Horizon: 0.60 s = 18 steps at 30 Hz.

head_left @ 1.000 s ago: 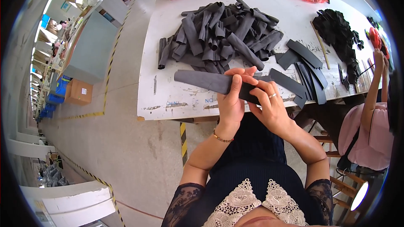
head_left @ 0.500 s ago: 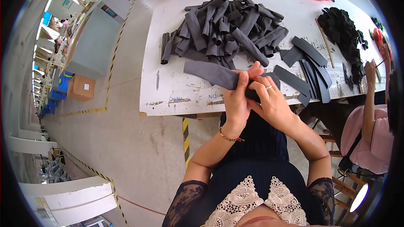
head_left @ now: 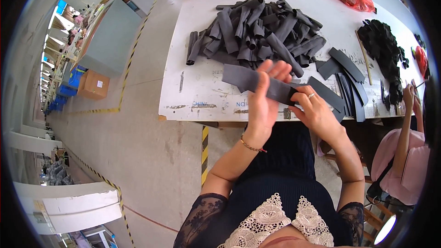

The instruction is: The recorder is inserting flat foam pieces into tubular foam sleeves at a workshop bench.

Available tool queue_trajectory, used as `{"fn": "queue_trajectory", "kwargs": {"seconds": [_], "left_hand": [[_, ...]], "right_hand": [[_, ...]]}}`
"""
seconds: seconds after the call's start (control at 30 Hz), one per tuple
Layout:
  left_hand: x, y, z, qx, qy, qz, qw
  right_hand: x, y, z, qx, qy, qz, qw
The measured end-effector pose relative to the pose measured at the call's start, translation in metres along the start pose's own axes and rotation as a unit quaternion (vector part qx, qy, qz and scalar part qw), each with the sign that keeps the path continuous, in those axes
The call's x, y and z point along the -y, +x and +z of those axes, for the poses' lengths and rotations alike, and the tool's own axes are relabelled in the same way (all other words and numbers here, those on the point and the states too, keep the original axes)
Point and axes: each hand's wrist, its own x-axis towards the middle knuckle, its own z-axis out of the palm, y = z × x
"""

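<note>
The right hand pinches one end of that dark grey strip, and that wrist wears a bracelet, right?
Not quite: the bracelet is on the left wrist, as the head view shows. The right hand does pinch one end of the dark grey strip.

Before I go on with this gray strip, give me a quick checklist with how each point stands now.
1. Right hand gripping the gray strip near its right end: ok.
2. Left hand closed around the strip: not ok; its fingers are extended.
3. Strip's left end free of both hands: ok.
4. Strip's underside free of flaws: cannot tell; hidden.
5. Left fingertips clear of the pile of gray pieces: cannot tell; they overlap in this view.
6. Co-worker's hand well away from both hands: ok.
</note>
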Motion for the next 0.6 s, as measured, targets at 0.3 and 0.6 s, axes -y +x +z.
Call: {"fn": "queue_trajectory", "kwargs": {"seconds": [0.3,0.6], "left_hand": [[0.002,-0.002,0.022,-0.009,0.068,0.068,0.995],[0.003,0.001,0.015,0.013,0.075,0.049,0.996]], "right_hand": [[-0.015,0.005,-0.007,-0.038,0.022,-0.051,0.998],[-0.014,0.005,-0.002,-0.059,0.033,-0.044,0.997]]}}
